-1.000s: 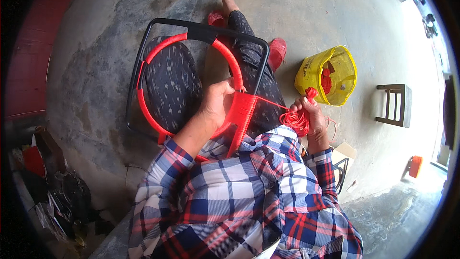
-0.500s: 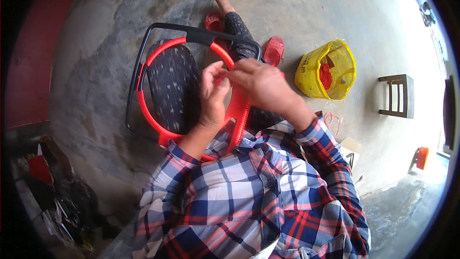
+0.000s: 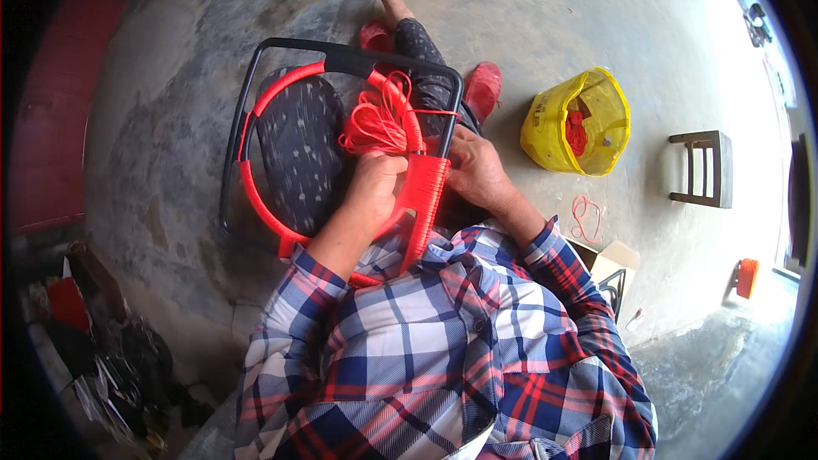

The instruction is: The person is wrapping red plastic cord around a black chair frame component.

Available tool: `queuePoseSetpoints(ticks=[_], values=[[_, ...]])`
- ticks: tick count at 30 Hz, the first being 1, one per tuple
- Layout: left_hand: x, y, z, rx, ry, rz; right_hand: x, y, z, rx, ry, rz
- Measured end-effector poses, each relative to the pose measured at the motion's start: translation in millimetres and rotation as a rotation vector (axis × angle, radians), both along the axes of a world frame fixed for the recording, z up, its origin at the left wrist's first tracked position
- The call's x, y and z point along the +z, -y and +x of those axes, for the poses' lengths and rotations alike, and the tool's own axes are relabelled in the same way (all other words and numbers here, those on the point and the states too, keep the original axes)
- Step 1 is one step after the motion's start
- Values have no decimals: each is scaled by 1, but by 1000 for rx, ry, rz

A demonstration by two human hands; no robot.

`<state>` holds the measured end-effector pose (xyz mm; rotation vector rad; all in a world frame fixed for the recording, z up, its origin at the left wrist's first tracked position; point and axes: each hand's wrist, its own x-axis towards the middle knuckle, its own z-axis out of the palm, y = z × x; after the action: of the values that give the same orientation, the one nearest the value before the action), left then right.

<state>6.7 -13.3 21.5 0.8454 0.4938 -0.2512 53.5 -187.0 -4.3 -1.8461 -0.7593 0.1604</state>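
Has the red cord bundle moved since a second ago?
Yes, leftward and up in the picture, away from the yellow bucket: the red cord bundle was in the right hand and is now at the left hand, over the red-wrapped ring.

left hand point(image 3: 371, 192): most fingertips out of sight | right hand point(image 3: 484, 172): some fingertips hidden at red-wrapped frame point(image 3: 426, 186) | cardboard box point(image 3: 619, 257): partly behind plaid sleeve point(image 3: 555, 262) | shirt point(image 3: 417, 349): cut by lower edge

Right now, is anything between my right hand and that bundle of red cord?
Yes: seen from above, the black frame's right side bar and the right part of the red-wrapped ring lie between your right hand and the red cord bundle.
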Motion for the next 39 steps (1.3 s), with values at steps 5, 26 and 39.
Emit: queuePoseSetpoints(ticks=[5,26,39], values=[[-13,-12,-1,-3,-97,-87,6,42,4,-186,-532,190],[-6,-5,-1,-35,77,10,32,33,13,-224,-934,593],[2,-21,1,-249,264,552,24,-8,5,-111,-1159,591]])
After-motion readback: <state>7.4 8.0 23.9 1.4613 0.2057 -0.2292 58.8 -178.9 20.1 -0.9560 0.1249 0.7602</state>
